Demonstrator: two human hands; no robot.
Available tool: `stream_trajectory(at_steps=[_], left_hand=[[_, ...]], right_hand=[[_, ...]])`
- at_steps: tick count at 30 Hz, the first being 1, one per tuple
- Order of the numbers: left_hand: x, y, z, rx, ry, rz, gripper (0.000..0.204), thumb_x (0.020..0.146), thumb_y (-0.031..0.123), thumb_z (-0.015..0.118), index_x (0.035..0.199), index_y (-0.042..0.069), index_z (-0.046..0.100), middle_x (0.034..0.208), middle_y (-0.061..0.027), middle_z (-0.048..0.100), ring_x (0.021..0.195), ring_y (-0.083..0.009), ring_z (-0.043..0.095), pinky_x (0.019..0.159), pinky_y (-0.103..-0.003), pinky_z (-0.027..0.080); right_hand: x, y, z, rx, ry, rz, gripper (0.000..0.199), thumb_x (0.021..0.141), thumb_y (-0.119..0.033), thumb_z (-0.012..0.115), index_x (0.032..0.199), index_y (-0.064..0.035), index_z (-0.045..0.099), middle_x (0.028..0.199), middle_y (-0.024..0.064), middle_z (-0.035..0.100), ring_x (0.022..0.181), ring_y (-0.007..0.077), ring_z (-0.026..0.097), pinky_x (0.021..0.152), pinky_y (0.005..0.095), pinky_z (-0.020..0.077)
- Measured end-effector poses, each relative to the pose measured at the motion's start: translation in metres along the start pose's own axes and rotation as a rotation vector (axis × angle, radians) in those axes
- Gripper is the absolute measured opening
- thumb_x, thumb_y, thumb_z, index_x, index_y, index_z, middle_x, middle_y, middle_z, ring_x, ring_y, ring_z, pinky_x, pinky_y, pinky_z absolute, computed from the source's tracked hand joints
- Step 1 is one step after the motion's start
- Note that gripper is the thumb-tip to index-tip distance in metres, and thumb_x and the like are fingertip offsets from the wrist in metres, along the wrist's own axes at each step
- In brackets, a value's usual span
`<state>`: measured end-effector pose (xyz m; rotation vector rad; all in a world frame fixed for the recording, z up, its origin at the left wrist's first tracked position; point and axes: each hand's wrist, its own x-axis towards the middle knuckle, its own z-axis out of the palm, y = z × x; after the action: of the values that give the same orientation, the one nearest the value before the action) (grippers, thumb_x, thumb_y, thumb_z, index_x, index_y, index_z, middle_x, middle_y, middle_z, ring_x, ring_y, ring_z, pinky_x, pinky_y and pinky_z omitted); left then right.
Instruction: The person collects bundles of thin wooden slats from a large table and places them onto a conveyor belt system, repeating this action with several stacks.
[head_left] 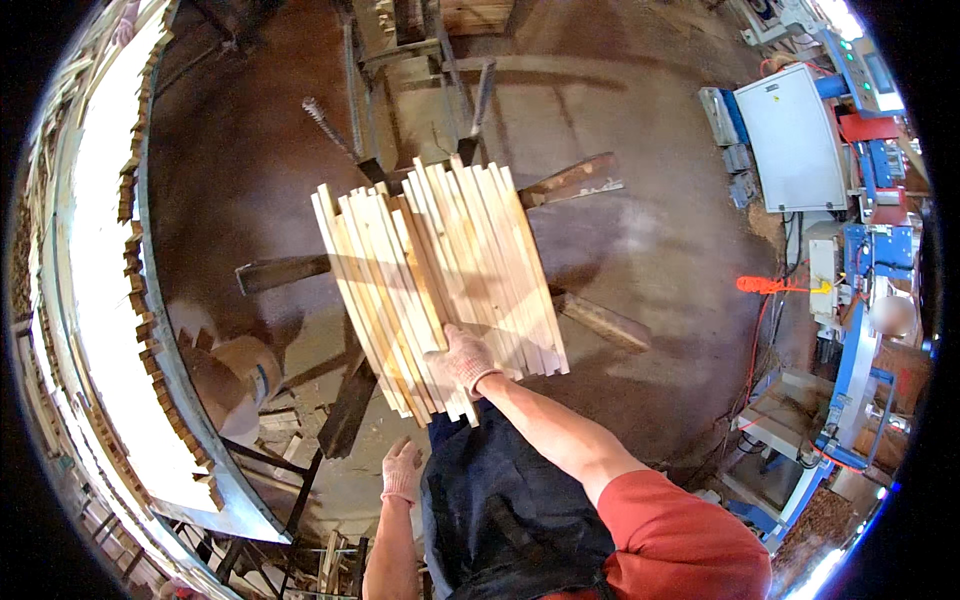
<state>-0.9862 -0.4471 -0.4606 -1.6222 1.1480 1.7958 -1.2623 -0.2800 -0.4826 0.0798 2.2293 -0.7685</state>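
Observation:
A layer of pale wooden strips [505, 270] lies side by side on a dark stand in front of me, their ends uneven. My right hand [465, 360], in a light knitted glove, is at the near part of the layer, its fingers closed around a wooden strip [420, 270]. This strip looks darker and lies slightly askew among the others. Lower down, beside my dark apron [500, 500], my left hand [402, 470] hangs apart from the wood. It wears the same kind of glove; its fingers point forward, loosely extended, with nothing visible in them.
Dark beams [285, 273] stick out around the stand. On the left runs a long table [245, 505] bearing a bright layer of wood. A round brown container [245, 370] stands beside it. Blue-and-grey machinery with a white cabinet [795, 140] and an orange coiled hose [760, 285] lines the right.

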Motion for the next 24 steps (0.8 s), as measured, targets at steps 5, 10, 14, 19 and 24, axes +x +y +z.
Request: stream_trajectory(at_steps=[5,10,14,19,24], left_hand=[[-0.019,0.0,0.005,-0.116,-0.001,0.076,0.059,0.1,0.019,0.069,0.149,-0.01,0.054,0.091,-0.0046,0.066,0.077,-0.0134,0.059,0.07,-0.027,0.048],[-0.015,-0.031,-0.009,0.017,0.034,-0.02,0.053,0.1,0.02,0.068,0.144,-0.007,0.06,0.083,-0.0025,0.062,0.072,-0.0129,0.056,0.067,-0.028,0.046],[-0.015,-0.054,-0.021,-0.044,0.036,-0.158,0.019,0.099,0.013,0.068,0.115,0.003,0.068,0.088,-0.0031,0.063,0.077,-0.0165,0.064,0.069,-0.032,0.053],[-0.023,-0.055,-0.021,0.305,-0.052,0.103,0.007,0.098,0.011,0.065,0.095,0.005,0.066,0.086,-0.0027,0.058,0.071,-0.018,0.058,0.066,-0.033,0.049],[-0.013,-0.045,-0.009,-0.112,-0.059,-0.008,0.015,0.097,0.013,0.069,0.106,0.0,0.068,0.086,-0.0026,0.06,0.074,-0.0157,0.059,0.07,-0.033,0.051]], right_hand=[[0.015,0.027,0.009,0.255,-0.035,-0.043,0.061,0.085,-0.039,0.084,0.127,0.0039,0.071,0.129,0.028,0.071,0.124,0.0385,0.068,0.106,0.0434,0.0529],[0.024,0.034,0.008,0.202,-0.096,0.028,0.072,0.091,-0.041,0.077,0.142,0.007,0.063,0.146,0.0293,0.063,0.142,0.0396,0.057,0.122,0.0424,0.0429],[0.011,0.033,-0.011,0.009,-0.013,0.051,0.053,0.096,-0.037,0.068,0.126,0.0064,0.069,0.125,0.0244,0.075,0.118,0.0375,0.071,0.103,0.048,0.0548],[-0.004,0.046,-0.082,-0.209,0.237,0.094,0.032,0.103,-0.03,0.061,0.12,-0.0037,0.066,0.106,0.0206,0.072,0.091,0.0378,0.073,0.084,0.0518,0.0583],[0.025,0.067,-0.141,-0.492,0.401,0.238,0.036,0.105,-0.03,0.06,0.127,-0.0033,0.065,0.124,0.0203,0.07,0.11,0.0361,0.072,0.093,0.0476,0.0607]])
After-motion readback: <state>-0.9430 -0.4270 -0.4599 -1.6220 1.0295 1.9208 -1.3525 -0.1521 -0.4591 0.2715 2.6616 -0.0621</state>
